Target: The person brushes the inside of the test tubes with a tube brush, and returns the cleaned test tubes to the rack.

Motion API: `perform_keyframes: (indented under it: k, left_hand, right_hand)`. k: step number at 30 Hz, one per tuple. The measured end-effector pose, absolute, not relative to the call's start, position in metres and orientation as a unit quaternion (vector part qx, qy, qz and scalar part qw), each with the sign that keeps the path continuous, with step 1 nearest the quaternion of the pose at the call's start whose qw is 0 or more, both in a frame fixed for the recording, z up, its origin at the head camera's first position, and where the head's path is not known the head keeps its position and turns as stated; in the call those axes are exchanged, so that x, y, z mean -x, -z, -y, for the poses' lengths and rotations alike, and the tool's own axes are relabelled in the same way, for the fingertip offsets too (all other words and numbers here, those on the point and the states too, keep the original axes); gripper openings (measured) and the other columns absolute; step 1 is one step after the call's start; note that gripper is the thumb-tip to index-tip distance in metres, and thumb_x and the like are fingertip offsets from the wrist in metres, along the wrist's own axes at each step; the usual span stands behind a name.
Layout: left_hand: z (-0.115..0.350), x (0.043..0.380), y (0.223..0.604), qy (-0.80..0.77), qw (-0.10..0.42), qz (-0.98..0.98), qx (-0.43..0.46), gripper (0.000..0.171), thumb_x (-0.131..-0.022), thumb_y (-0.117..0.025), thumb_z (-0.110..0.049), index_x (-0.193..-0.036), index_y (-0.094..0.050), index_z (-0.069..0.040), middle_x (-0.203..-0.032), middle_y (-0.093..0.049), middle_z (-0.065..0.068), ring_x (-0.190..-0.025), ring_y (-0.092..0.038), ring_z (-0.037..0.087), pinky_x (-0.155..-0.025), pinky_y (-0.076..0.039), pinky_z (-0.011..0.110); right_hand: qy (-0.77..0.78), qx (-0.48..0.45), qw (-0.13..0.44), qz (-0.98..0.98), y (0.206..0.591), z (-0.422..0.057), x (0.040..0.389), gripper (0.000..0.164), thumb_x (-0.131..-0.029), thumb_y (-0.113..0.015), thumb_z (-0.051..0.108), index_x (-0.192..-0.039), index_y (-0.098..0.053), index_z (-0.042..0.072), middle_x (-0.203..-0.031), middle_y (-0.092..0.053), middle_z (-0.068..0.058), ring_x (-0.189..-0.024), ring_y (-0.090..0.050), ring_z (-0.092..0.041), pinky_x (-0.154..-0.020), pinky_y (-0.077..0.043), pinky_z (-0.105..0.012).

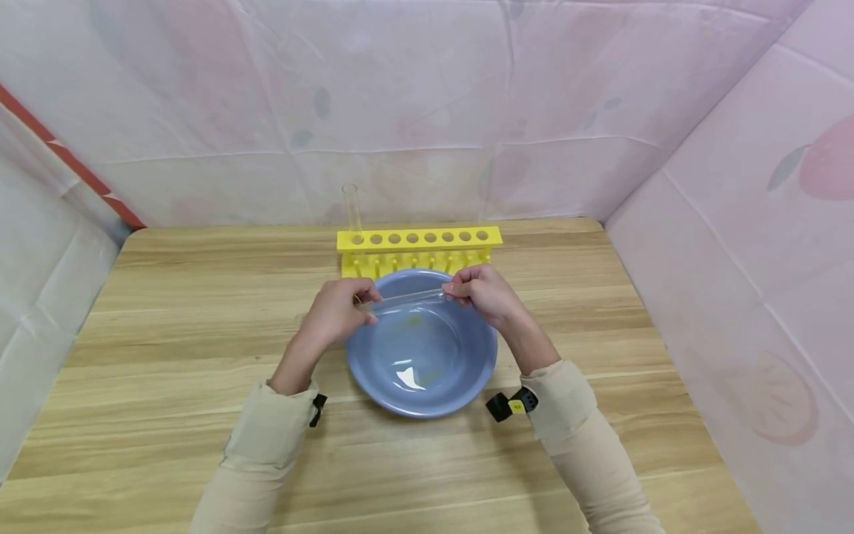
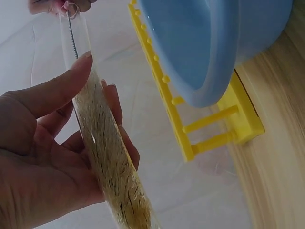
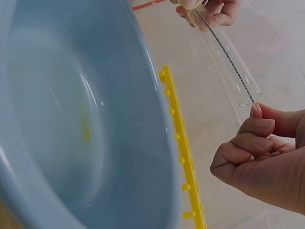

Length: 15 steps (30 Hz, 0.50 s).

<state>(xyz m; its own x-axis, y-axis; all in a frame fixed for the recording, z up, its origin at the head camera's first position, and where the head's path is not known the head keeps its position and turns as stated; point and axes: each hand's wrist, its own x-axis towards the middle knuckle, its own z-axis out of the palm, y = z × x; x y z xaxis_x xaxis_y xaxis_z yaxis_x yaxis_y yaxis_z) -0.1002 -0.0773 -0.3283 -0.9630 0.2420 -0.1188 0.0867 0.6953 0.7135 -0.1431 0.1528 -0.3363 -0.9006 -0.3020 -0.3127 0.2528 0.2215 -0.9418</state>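
Note:
My left hand (image 1: 336, 308) grips a clear glass test tube (image 2: 107, 148), held tilted above the far part of a blue basin (image 1: 420, 348). Inside the tube sits the bristle head of a test tube brush (image 2: 112, 162), its pale and dark bristles pressed against the glass. The brush's twisted wire stem (image 3: 224, 52) runs out through the tube's mouth. There, my right hand (image 1: 483, 293) pinches the wire end between thumb and curled fingers. A little water and a yellow-green smear lie at the bottom of the basin.
Behind the basin stands a yellow test tube rack (image 1: 460, 237) with a row of holes and pegs. Another clear test tube (image 1: 352, 211) stands upright in its leftmost hole. All rest on a wooden table (image 1: 220, 297), with patterned cloth (image 1: 400, 96) hanging behind and at the sides.

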Motion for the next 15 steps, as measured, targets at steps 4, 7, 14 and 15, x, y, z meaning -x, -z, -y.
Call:
perform_keyframes:
  k: [4,7,14,15]
  left_hand:
    - [0.0761,0.099,0.3275,-0.364,0.081,-0.923,-0.098,0.021,-0.07,-0.073,0.005,-0.088,-0.066,-0.003,-0.084,-0.062,0.009,-0.081,-0.056,0.024,-0.072,-0.046,0.036]
    - [0.0754,0.0989,0.328,-0.355,0.057,-0.927,-0.108,0.022,-0.068,-0.072,0.007,-0.086,-0.067,-0.004,-0.082,-0.061,0.008,-0.079,-0.056,0.024,-0.071,-0.045,0.036]
    - [0.0749,0.0979,0.3273,-0.359,0.04,-0.926,-0.11,0.021,-0.068,-0.071,0.008,-0.084,-0.067,-0.004,-0.081,-0.062,0.008,-0.077,-0.056,0.024,-0.07,-0.046,0.036]
    - [0.0753,0.0976,0.3271,-0.363,0.044,-0.924,-0.107,0.02,-0.068,-0.071,0.008,-0.084,-0.067,-0.004,-0.081,-0.062,0.008,-0.077,-0.057,0.024,-0.07,-0.046,0.036]
  right_hand:
    - [0.637,0.015,0.241,-0.732,0.3343,-0.1546,0.1443,0.027,-0.087,-0.054,-0.004,-0.06,-0.054,0.001,-0.054,-0.046,-0.003,-0.05,-0.038,-0.012,-0.05,-0.032,-0.023]
    - [0.647,0.012,0.247,-0.721,0.3342,-0.1562,0.1453,0.029,-0.086,-0.053,-0.005,-0.058,-0.055,0.003,-0.054,-0.047,-0.003,-0.049,-0.037,-0.012,-0.05,-0.031,-0.023]
    - [0.65,0.033,0.224,-0.726,0.3369,-0.1571,0.1469,0.028,-0.086,-0.051,-0.008,-0.06,-0.054,0.002,-0.055,-0.046,-0.003,-0.052,-0.038,-0.013,-0.051,-0.032,-0.023]
    - [0.645,0.04,0.219,-0.731,0.3375,-0.1572,0.147,0.026,-0.086,-0.052,-0.008,-0.062,-0.054,0.001,-0.056,-0.046,-0.002,-0.053,-0.039,-0.013,-0.052,-0.032,-0.023]
